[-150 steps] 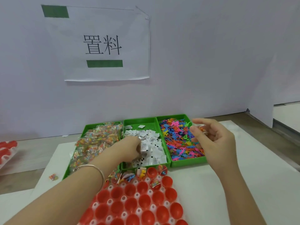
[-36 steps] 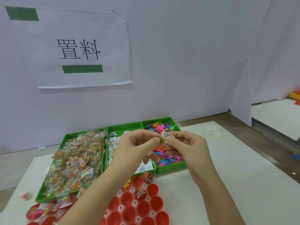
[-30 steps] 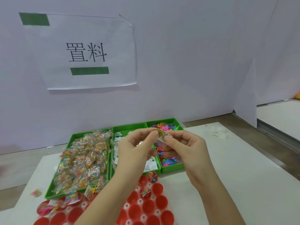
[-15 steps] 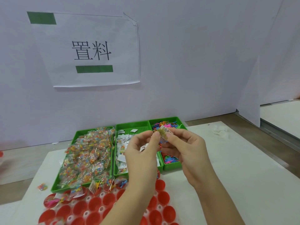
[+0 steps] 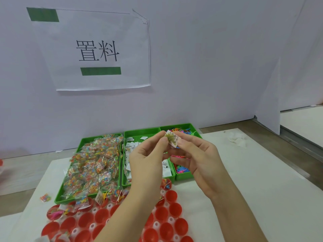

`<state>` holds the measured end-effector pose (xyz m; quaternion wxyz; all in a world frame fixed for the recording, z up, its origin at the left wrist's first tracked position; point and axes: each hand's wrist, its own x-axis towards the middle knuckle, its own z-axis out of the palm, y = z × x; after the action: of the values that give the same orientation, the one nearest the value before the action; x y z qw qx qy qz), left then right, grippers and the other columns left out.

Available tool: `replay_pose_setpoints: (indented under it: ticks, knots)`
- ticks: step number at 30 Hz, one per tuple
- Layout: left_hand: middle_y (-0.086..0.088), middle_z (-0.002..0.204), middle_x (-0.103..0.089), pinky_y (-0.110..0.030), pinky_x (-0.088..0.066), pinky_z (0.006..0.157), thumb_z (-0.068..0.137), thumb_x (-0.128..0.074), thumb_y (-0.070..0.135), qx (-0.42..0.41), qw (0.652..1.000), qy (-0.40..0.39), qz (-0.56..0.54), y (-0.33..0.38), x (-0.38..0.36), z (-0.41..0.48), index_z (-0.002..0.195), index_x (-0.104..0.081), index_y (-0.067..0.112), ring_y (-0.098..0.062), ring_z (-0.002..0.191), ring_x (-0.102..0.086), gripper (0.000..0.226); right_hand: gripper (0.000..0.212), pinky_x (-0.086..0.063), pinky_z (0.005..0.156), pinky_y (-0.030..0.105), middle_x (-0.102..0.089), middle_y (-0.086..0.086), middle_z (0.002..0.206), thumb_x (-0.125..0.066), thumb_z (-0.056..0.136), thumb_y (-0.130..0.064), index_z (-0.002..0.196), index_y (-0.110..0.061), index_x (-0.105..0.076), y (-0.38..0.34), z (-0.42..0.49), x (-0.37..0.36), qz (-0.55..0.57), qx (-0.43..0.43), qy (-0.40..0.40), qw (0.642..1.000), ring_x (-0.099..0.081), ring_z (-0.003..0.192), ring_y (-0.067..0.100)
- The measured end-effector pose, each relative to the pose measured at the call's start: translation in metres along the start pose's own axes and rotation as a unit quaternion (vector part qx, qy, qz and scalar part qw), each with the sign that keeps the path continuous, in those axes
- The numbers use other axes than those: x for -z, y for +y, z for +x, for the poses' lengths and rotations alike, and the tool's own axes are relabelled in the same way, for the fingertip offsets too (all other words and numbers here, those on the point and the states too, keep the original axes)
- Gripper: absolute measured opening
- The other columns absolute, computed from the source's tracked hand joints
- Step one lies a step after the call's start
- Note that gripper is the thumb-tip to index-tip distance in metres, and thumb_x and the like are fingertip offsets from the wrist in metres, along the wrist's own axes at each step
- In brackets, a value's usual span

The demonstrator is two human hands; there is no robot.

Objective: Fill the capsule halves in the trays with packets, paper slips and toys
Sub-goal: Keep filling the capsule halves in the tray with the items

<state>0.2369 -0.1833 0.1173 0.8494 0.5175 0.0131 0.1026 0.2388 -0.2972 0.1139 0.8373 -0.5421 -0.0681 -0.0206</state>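
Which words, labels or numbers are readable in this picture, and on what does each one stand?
"置料": large black characters on the white paper sign on the wall.
The held paper slip, pinched by left hand and right hand: dark print, too small to read.
The paper slips in the middle green tray: print too small to read.
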Motion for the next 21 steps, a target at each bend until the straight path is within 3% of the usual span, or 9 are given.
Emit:
replay_pose_setpoints:
  ticks: [9,17,21]
  knots:
    - [-0.008,0.085,-0.075,-0.020,-0.056,0.064,0.088,-0.063,0.004,0.031,0.999,-0.026,-0.001,0.000,0.007,0.001,0.098,-0.073,0.009,-0.014,0.075,-0.069,0.016,0.012,-0.056,0.062,0.022,-0.075,0.015,0.090,-0.069,0.080,-0.014,0.089,-0.012,-0.078,0.003,-0.001,-0.002,-0.004,0.010,0.027,1.000,-0.073,0.076,0.022]
    - [-0.006,0.087,-0.076,-0.021,-0.056,0.066,0.087,-0.066,0.005,0.014,1.000,0.012,-0.019,-0.003,0.004,-0.004,0.096,-0.073,0.011,-0.016,0.081,-0.072,0.013,0.030,-0.056,0.069,0.023,-0.075,0.012,0.096,-0.076,0.067,-0.020,0.095,-0.009,-0.077,0.004,-0.003,-0.006,0.024,0.005,-0.010,1.000,-0.072,0.084,0.019]
    - [-0.003,0.091,-0.076,-0.022,-0.057,0.070,0.085,-0.070,0.010,0.008,0.999,-0.007,0.054,-0.001,0.018,-0.011,0.098,-0.073,0.016,-0.016,0.086,-0.071,0.015,0.020,-0.056,0.062,0.021,-0.075,0.012,0.085,-0.075,0.064,-0.015,0.083,-0.009,-0.078,0.010,-0.003,-0.010,0.025,-0.001,0.008,1.000,-0.072,0.072,0.018]
